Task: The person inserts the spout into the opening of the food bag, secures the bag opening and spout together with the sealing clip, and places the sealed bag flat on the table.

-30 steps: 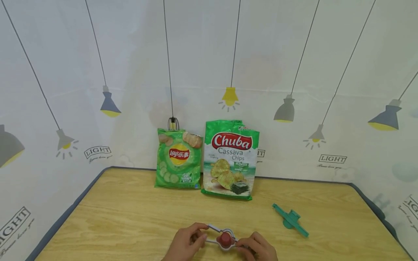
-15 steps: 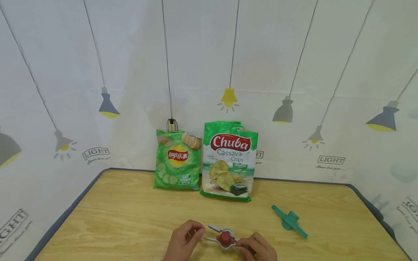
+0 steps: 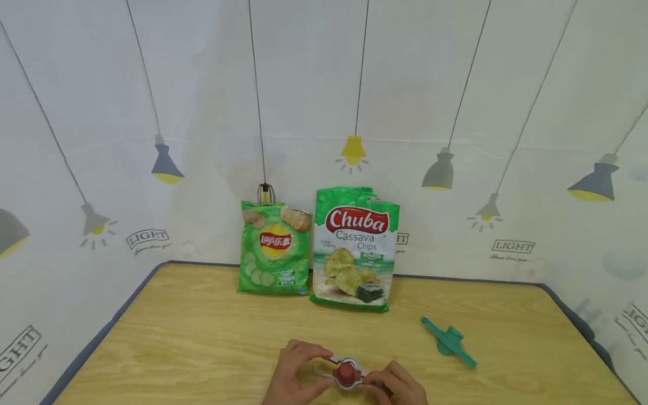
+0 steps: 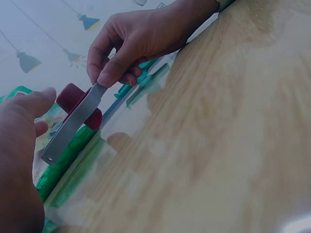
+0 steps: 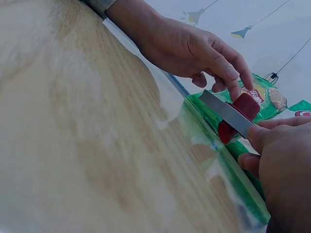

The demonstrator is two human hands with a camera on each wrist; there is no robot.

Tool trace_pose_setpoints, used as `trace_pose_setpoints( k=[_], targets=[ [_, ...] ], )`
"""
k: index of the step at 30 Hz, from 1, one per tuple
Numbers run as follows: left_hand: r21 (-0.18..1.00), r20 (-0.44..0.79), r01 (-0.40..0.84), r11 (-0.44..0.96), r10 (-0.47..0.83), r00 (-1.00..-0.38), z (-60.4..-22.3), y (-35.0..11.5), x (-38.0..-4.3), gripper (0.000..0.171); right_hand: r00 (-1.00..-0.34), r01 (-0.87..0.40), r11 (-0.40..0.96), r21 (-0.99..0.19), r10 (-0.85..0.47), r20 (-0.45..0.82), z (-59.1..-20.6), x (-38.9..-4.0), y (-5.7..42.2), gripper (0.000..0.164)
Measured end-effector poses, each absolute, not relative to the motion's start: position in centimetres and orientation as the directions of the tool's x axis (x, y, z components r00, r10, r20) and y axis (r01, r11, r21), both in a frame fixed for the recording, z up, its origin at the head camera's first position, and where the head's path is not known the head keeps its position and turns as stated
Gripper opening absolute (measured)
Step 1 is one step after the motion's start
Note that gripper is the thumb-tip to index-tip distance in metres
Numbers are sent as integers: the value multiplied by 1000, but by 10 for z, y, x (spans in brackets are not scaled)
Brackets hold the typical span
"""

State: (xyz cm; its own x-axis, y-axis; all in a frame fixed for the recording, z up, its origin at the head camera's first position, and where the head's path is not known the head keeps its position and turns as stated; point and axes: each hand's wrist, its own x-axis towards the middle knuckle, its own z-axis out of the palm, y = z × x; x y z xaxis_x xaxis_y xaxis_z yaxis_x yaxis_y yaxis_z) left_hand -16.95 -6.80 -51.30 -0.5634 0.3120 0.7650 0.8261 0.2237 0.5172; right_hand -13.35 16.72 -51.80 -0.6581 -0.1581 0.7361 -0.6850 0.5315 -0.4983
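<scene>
A grey two-armed hand tool with a red knob-like centre [image 3: 347, 373] is held near the front of the table, its exact kind unclear. My right hand [image 3: 397, 384] pinches its right end. Around the other end, my left hand [image 3: 298, 374] has forefinger and thumb spread apart, fingertips close to the two arms. In the left wrist view, the nearer grey arm [image 4: 73, 127] shows a gap from the left fingers. The right wrist view shows the right thumb at the end of the grey arm [image 5: 228, 115], below the red knob [image 5: 246, 105].
A green Lay's chip bag [image 3: 275, 250] and a taller Chuba cassava chip bag [image 3: 354, 250] stand at the back of the wooden table [image 3: 192, 337]. A teal clip-like bar [image 3: 449, 341] lies to the right. A lamp-print curtain [image 3: 455, 73] hangs behind.
My left hand first lets go of the arm ends and draws back, then moves right with thumb and forefinger spread further around the tool. The right hand keeps its pinch.
</scene>
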Motion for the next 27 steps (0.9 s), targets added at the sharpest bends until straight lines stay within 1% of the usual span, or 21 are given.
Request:
trace_pose_setpoints(
  k=[3,7,9,14,17,23,27],
  targets=[
    [500,766,831,244,322,-556,-512,-66,-169,42,-646,-703,516,-489,-176,743,-519,-133,169,34],
    [515,742,815,266,338,-579,-514,-63,-166,42,-629,-720,502,-479,-180,756,-521,-132,168,33],
    [519,740,814,260,341,-580,-515,-61,-165,42,-634,-718,496,-489,-175,753,-522,-132,167,33],
    [460,781,854,244,346,-520,-518,-51,-164,40,-636,-722,491,-488,-190,748,-523,-131,166,31],
    [432,798,868,245,345,-494,-519,-48,-164,38,-615,-745,468,-475,-205,762,-524,-132,166,29],
    [470,784,855,218,343,-518,-516,-50,-162,34,-581,-771,453,-447,-215,785,-526,-134,164,31],
    [502,769,843,196,346,-538,-516,-51,-162,35,-591,-766,453,-455,-218,777,-525,-134,164,31]
  ],
)
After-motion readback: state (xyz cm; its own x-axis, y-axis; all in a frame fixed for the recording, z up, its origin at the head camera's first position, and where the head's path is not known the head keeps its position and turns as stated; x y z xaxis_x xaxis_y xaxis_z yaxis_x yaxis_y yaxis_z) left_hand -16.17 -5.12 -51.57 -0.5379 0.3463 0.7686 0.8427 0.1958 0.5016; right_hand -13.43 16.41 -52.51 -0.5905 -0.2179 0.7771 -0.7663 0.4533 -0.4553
